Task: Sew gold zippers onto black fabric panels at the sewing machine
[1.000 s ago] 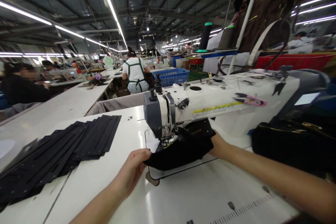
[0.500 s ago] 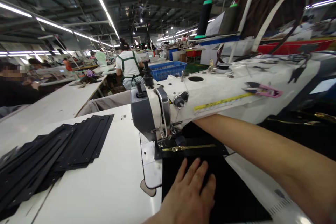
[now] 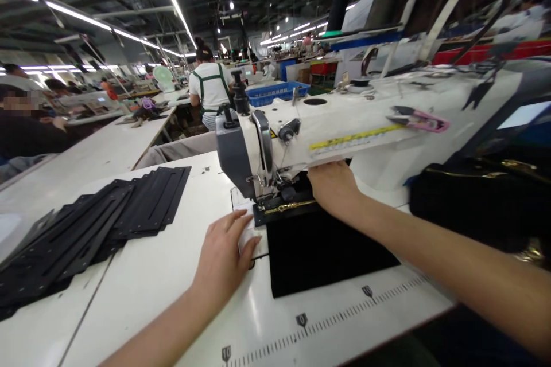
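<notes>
Black fabric (image 3: pixel 327 252) lies on the white sewing table under the head of the sewing machine (image 3: pixel 241 149). A gold zipper (image 3: pixel 286 206) runs along a black strip at the fabric's back edge, beside the presser foot. My left hand (image 3: pixel 228 246) rests at the strip's left end, its fingers apart and thumb spread, with nothing visible in it. Beneath the machine arm, my right hand (image 3: pixel 333 183) reaches over the zipper's right end and the fabric. Its fingertips are hidden behind the machine arm, so its grip cannot be made out.
Slotted black panels (image 3: pixel 146 200) lie fanned out at the left. Pink-handled snips (image 3: pixel 419 119) sit on the machine arm. More black pieces with gold zippers (image 3: pixel 473 200) lie at the right. Beyond the machine are a blue crate (image 3: pixel 275 93) and a person in a green-strapped apron (image 3: pixel 210 86).
My left hand has moved from the fabric to the strip's left end. My right hand has come into view under the machine arm. The fabric's front edge now lies farther back, showing the table's ruler.
</notes>
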`<move>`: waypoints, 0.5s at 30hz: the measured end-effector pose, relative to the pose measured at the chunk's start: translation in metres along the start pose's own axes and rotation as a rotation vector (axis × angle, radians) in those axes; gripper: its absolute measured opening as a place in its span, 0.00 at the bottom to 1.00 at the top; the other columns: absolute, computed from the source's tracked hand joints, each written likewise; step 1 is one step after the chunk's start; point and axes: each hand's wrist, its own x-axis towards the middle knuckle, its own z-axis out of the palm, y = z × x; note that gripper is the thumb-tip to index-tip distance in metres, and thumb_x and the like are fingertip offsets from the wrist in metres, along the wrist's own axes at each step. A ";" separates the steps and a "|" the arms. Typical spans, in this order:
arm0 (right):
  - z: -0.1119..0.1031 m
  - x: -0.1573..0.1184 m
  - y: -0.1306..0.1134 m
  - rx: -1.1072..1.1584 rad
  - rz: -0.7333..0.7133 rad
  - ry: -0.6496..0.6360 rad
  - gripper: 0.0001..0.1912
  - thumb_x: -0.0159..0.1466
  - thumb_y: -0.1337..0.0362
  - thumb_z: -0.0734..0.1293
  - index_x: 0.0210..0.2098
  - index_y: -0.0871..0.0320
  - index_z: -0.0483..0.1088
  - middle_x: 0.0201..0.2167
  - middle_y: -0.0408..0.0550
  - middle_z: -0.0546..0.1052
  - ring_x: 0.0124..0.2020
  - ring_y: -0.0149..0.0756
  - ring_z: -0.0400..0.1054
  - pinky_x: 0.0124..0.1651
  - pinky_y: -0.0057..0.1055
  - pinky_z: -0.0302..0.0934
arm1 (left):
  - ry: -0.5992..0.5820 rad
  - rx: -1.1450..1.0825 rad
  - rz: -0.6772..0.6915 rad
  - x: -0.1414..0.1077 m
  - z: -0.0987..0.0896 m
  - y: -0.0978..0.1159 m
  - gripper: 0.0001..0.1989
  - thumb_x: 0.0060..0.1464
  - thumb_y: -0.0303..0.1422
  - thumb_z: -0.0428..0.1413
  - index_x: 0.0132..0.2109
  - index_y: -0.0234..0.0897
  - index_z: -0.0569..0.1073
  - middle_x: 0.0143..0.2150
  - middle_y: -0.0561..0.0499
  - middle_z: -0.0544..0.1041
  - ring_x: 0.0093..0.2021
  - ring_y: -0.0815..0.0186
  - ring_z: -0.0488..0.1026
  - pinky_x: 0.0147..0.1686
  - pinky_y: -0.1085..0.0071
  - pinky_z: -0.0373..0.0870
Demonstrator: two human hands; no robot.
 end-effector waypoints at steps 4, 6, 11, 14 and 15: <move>0.005 -0.037 -0.032 0.203 -0.273 0.208 0.07 0.60 0.74 0.61 0.36 0.66 0.71 0.36 0.56 0.73 0.40 0.44 0.65 0.46 0.41 0.60 | -0.085 0.110 0.098 0.010 0.011 -0.014 0.11 0.56 0.27 0.48 0.44 0.36 0.72 0.48 0.44 0.73 0.52 0.56 0.67 0.54 0.48 0.56; 0.016 -0.043 -0.045 0.322 -0.353 0.256 0.11 0.61 0.72 0.62 0.42 0.68 0.70 0.41 0.57 0.73 0.44 0.44 0.65 0.49 0.39 0.59 | -0.069 0.111 0.142 0.014 0.015 -0.013 0.11 0.57 0.26 0.46 0.40 0.35 0.74 0.45 0.44 0.75 0.49 0.58 0.70 0.54 0.49 0.57; 0.037 -0.029 -0.047 0.437 -0.407 0.205 0.15 0.62 0.71 0.60 0.47 0.72 0.67 0.47 0.61 0.69 0.50 0.45 0.61 0.55 0.40 0.55 | 0.015 0.107 0.240 0.015 0.020 -0.016 0.12 0.57 0.24 0.46 0.39 0.35 0.74 0.43 0.45 0.76 0.45 0.60 0.73 0.50 0.54 0.64; 0.036 -0.023 -0.043 0.467 -0.448 0.150 0.15 0.62 0.72 0.58 0.47 0.69 0.66 0.47 0.59 0.69 0.48 0.43 0.63 0.53 0.39 0.57 | 0.054 0.108 0.286 0.015 0.023 -0.020 0.12 0.56 0.24 0.46 0.39 0.35 0.74 0.42 0.45 0.77 0.44 0.61 0.73 0.47 0.59 0.68; 0.035 -0.022 -0.043 0.473 -0.456 0.132 0.15 0.62 0.72 0.57 0.47 0.68 0.66 0.47 0.58 0.69 0.47 0.43 0.63 0.53 0.40 0.57 | 0.060 0.112 0.297 0.016 0.023 -0.020 0.12 0.56 0.24 0.46 0.40 0.35 0.74 0.42 0.45 0.77 0.44 0.61 0.73 0.46 0.60 0.69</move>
